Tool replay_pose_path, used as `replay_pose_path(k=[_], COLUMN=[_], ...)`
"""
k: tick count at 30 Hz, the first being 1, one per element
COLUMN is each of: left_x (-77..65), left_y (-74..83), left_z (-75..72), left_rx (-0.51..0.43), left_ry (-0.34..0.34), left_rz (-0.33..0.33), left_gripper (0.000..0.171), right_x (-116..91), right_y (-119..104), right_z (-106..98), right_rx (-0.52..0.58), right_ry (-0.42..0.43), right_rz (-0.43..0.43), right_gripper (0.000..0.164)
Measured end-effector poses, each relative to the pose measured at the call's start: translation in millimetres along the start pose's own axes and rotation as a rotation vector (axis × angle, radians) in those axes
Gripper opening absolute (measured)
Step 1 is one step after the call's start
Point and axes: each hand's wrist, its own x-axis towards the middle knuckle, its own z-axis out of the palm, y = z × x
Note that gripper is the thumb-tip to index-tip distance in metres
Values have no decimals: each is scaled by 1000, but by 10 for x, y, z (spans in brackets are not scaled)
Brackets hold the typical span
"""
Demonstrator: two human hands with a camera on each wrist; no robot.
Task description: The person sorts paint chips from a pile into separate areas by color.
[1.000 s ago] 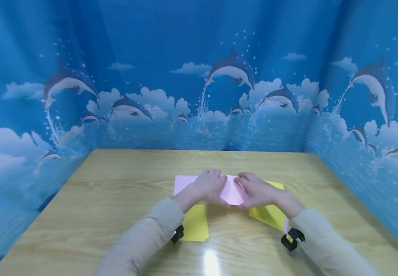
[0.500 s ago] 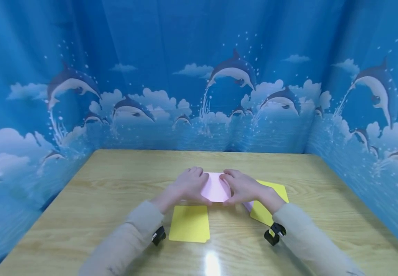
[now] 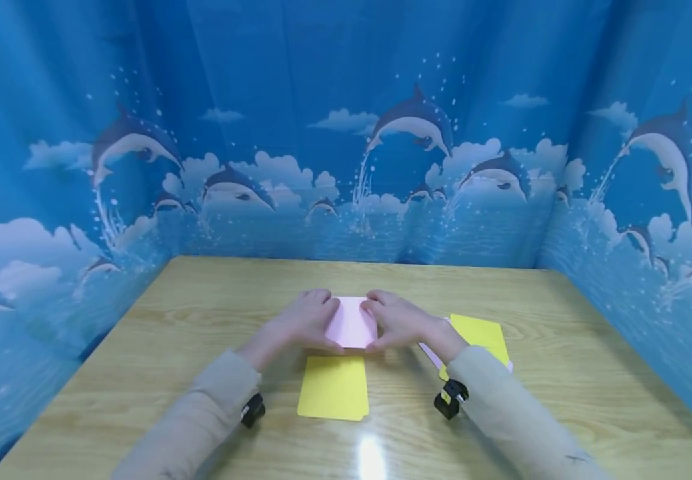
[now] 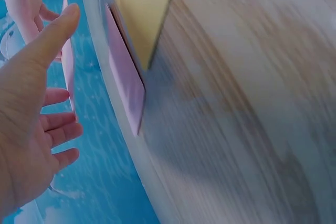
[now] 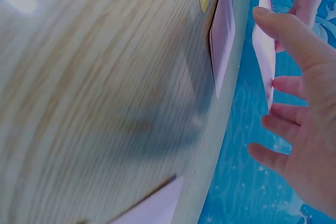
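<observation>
**Pink card (image 3: 352,323) held up beyond the yellow pile (image 3: 334,390)**

The left hand (image 3: 307,317) grips the pink card by one side edge, its thumb on the near side and its fingers spread along the edge. The right hand (image 3: 400,319) holds the opposite edge the same way. The two hands face each other with the card between them, just beyond the yellow pile, and both wrist views show the card raised clear of the table (image 3: 142,373).

The yellow pile lies flat on the table, a second corner showing from under its top sheet. A lower pink card (image 4: 125,72) lies just past the pile's far side, under the raised one; whether it touches the pile is hard to tell.

To the right of the yellow pile, well apart from it, lies another yellow card (image 3: 481,333), with pink edges (image 3: 432,355) showing from beneath. The right sleeve (image 3: 502,393) covers part of that group. The left sleeve (image 3: 202,393) comes in on the pile's left. A small black device (image 3: 253,410) sits at the left wrist, another (image 3: 451,399) at the right.

A bright glare (image 3: 371,457) marks the wood nearer than the pile. Well beyond the pile hangs a blue curtain (image 3: 322,67) printed with dolphins, clouds and sea.
</observation>
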Motion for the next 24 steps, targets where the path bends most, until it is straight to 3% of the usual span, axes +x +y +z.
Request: replay_pose_path(k=[6,13,24], left_x=[-50,1,39], left_y=[-130,-219,-255], left_z=[53,119,183], left_rx=[-49,-76,-105], left_ry=[-22,-76,-116], left_rz=[-40,-90,-82], left_gripper=[90,92,83], right_x=[152,292,394], right_y=[-70,-96,-53], right_z=[40,108,204], right_rx=[35,60,75], right_ry=[-11,-53,-96], right_rz=[1,48,77], right_gripper=[81,83,85])
